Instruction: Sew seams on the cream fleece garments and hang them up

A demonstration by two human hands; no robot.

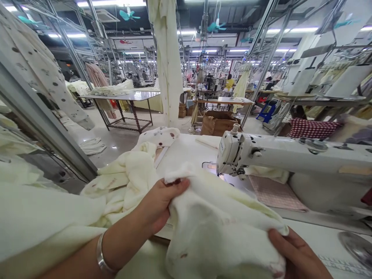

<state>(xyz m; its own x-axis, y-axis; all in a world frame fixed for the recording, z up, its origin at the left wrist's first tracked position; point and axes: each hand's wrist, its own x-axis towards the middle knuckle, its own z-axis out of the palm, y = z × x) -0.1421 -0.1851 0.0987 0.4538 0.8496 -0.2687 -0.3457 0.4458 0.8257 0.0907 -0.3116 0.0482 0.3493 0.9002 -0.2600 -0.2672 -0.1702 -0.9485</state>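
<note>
A pale cream piece of fabric with small faint printed marks is stretched between my two hands, in front of the sewing machine. My left hand, with a silver bangle on its wrist, pinches the fabric's upper left edge between thumb and fingers. At the lower right, my right hand grips the opposite edge; its fingertips are partly behind the cloth. The machine's needle area lies just beyond the fabric, apart from both hands. More cream cloth is heaped to the left of my left hand.
A spotted white cloth lies at the sewing table's far edge. Pink checked fabric sits under the machine arm. A metal post slants along the left. Beyond stand a work table and a cardboard box.
</note>
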